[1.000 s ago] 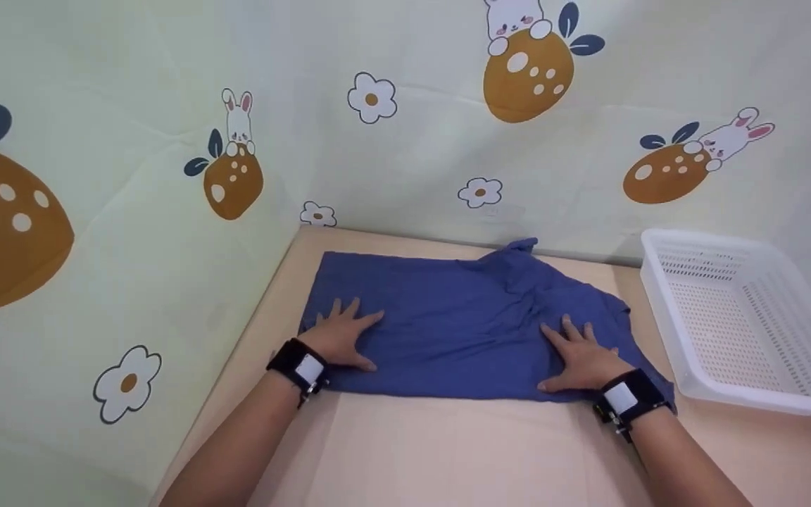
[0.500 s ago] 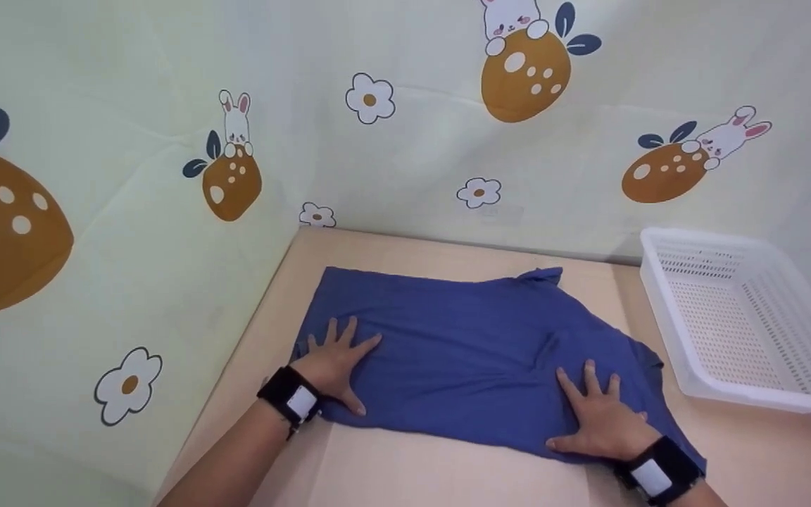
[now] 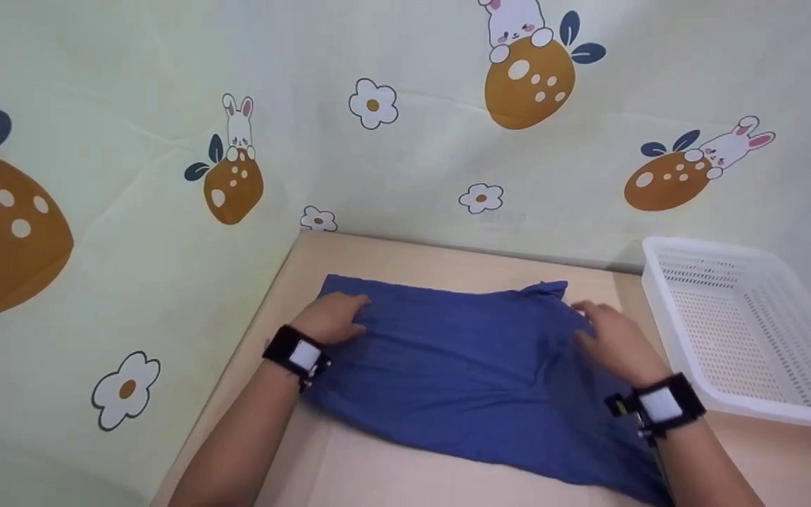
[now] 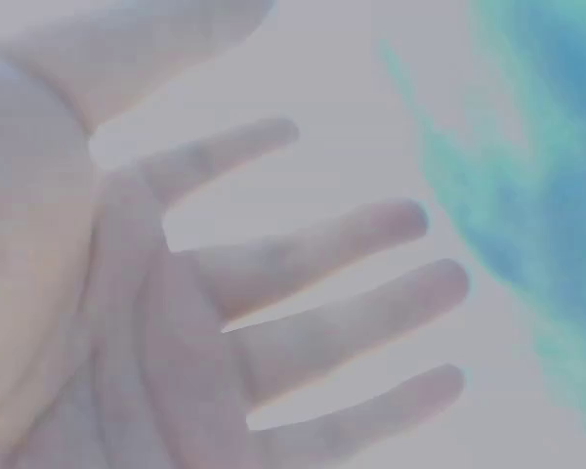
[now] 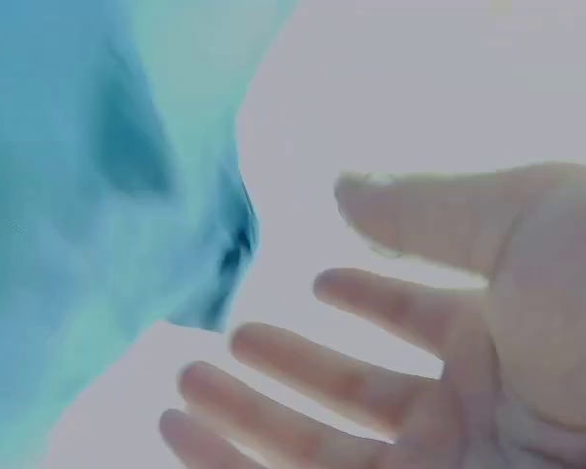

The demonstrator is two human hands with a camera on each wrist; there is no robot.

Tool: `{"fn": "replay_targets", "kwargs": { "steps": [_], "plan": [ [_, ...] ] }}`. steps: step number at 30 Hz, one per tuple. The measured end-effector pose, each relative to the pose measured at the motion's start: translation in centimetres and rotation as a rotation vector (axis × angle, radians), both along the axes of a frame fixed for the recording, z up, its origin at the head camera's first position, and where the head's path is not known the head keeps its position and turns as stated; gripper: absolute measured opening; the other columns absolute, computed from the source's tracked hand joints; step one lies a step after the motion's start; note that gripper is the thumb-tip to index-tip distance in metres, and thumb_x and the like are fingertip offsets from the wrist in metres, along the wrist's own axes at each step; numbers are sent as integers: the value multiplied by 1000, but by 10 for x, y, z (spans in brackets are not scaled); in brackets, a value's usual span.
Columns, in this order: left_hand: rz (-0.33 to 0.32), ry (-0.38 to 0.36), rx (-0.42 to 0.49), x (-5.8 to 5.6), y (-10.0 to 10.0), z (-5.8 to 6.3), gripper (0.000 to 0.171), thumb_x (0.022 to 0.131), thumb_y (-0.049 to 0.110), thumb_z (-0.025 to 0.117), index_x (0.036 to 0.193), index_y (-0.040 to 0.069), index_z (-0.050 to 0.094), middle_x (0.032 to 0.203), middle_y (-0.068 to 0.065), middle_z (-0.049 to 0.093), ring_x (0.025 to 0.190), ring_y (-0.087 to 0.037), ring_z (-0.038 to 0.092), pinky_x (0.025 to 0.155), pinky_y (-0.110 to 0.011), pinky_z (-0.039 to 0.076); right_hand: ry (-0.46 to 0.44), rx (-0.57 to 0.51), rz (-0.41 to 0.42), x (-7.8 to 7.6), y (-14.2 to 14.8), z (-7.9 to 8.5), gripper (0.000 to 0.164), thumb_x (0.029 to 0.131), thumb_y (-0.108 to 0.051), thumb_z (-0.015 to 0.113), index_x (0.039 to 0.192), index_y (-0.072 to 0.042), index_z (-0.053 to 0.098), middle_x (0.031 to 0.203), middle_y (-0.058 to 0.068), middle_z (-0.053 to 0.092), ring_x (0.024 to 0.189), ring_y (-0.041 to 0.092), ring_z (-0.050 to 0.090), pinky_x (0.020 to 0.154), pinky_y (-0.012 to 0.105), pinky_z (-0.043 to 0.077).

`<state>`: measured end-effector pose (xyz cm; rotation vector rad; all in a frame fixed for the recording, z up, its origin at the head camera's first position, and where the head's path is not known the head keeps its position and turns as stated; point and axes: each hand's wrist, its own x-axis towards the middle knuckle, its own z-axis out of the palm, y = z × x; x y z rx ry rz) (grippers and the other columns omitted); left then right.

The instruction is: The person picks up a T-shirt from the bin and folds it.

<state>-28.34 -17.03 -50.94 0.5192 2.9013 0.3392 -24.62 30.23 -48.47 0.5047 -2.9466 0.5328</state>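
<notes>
A blue T-shirt (image 3: 448, 366) lies spread on the pale tabletop, with a few creases and one corner standing up at its far right. Over its left end is my left hand (image 3: 331, 317); in the left wrist view the fingers stretch out with nothing between them, the blue cloth (image 4: 557, 195) lying past their tips. My right hand (image 3: 617, 341) is at the shirt's right side, its fingers loosely bent. In the right wrist view that hand holds nothing, and the cloth (image 5: 127, 195) shows apart from the fingertips. Both wrist views look washed out.
To the right of the shirt stands a white perforated plastic basket (image 3: 701, 380). A pale printed cloth wall (image 3: 412, 155) closes off the table (image 3: 370, 472) at the back and on the left.
The shirt slid toward me, its right side most, under both flat, spread hands. Since then both hands have lifted from those spots and moved away toward the shirt's far edge.
</notes>
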Motion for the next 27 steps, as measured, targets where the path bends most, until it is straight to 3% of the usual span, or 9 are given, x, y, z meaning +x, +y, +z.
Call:
{"fn": "replay_targets", "kwargs": {
  "steps": [4, 8, 11, 14, 16, 19, 22, 25, 27],
  "plan": [
    [31, 141, -34, -38, 10, -7, 41, 96, 20, 61, 136, 9, 55, 124, -17, 64, 114, -34, 62, 97, -48, 50, 44, -55, -35, -66, 9, -10, 50, 92, 1, 55, 140, 6, 44, 128, 36, 54, 115, 52, 54, 95, 62, 44],
    [58, 131, -48, -61, 10, -28, 49, 97, 17, 60, 145, 13, 48, 132, -19, 59, 121, -37, 57, 101, -49, 47, -2, -49, -40, -102, 16, -50, 55, 94, -3, 53, 147, 2, 40, 135, 41, 45, 122, 56, 48, 100, 64, 40],
    [78, 80, -53, -73, 5, -39, 59, 96, 19, 62, 151, 16, 40, 138, -21, 55, 127, -40, 52, 106, -50, 44, 9, -56, -43, -111, 19, -73, 43, 94, -7, 55, 136, -1, 55, 134, 40, 47, 123, 55, 48, 100, 63, 42],
    [94, 57, -49, -80, 2, -43, 65, 94, 21, 66, 153, 17, 37, 140, -23, 52, 129, -43, 48, 107, -52, 42, 54, -132, -81, -114, 23, -84, 22, 88, -10, 62, 107, -1, 67, 128, 33, 56, 120, 49, 53, 97, 59, 45],
    [97, 56, -35, -83, 2, -43, 63, 92, 20, 68, 150, 16, 43, 138, -24, 53, 127, -44, 48, 105, -53, 43, 74, -245, -126, -115, 24, -86, 8, 86, -10, 64, 88, -3, 66, 124, 25, 63, 118, 41, 58, 96, 50, 46],
    [89, 73, -49, -83, 2, -39, 51, 90, 23, 70, 138, 12, 56, 130, -22, 57, 120, -42, 51, 99, -52, 46, 101, -434, -188, -115, 24, -85, 15, 84, -5, 61, 72, -3, 51, 102, 15, 71, 94, 30, 63, 76, 33, 45],
    [88, 94, -55, -81, 1, -35, 37, 90, 23, 71, 123, 7, 65, 119, -20, 63, 110, -39, 55, 93, -51, 48, 142, -501, -225, -115, 22, -81, 14, 86, 0, 51, 76, -3, 42, 74, 10, 56, 71, 24, 49, 64, 27, 33],
    [109, 112, -58, -78, 1, -34, 27, 92, 21, 68, 114, 6, 66, 111, -19, 66, 104, -38, 56, 87, -51, 50, 186, -482, -253, -115, 17, -75, 4, 91, -2, 47, 90, -6, 48, 70, 5, 40, 65, 23, 40, 64, 28, 31],
    [123, 124, -57, -77, 0, -34, 21, 94, 19, 65, 110, 6, 65, 108, -19, 67, 100, -37, 57, 82, -52, 51, 228, -441, -263, -115, 14, -70, 6, 93, -7, 52, 99, -7, 54, 70, 5, 45, 65, 24, 44, 65, 32, 34]
  ]
}}
